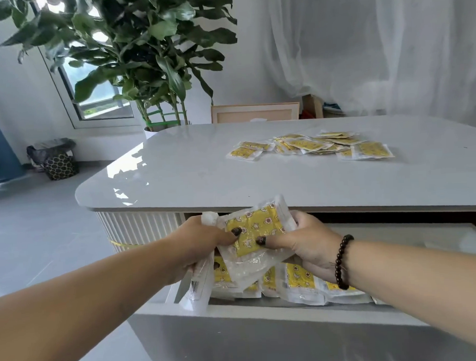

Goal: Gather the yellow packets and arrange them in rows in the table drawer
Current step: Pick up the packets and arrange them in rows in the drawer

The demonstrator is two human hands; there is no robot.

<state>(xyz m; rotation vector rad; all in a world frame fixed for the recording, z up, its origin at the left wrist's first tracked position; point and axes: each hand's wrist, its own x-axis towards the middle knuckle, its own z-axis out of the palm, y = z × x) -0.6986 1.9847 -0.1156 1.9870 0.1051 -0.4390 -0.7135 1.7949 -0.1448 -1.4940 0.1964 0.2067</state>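
**Spotter:** What have you got in the hands?

**Operator:** I'm holding a bundle of yellow packets [254, 234] over the open table drawer [264, 306]. My left hand [204, 244] has its fingers closed around the bundle's left end, thumb pressed onto the front of the top packet. My right hand [306, 245] is clamped on the right end, thumb on the lower edge of the yellow print, the other fingers wrapped behind. The two thumbs sit close together on the same face. The top packet is tilted, its upper right corner raised against the table edge.

**Spotter:** Anything hanging loose?

**Operator:** A clear wrapper with a barcode [195, 287] droops from under my left hand, touching the drawer's front rim.

**Spotter:** And inside the drawer?

**Operator:** Yellow packets in the drawer [299, 278] lie along the front, beneath my hands, overlapping one another. I can't count them; my wrists cover part of the row. The far right portion of the drawer shows bare white floor.

**Spotter:** What's left on top?

**Operator:** A loose pile of yellow packets on the tabletop [309, 147], right of centre and well away from my hands. The near and left parts of the white tabletop [176, 166] are bare and glossy.

**Spotter:** Room to move?

**Operator:** The drawer is pulled out toward me under the tabletop's overhang. Open grey floor to the left. A potted plant [133, 54] and a patterned bin [57, 161] stand beyond the far left corner. A beaded bracelet [342, 261] sits on my right wrist.
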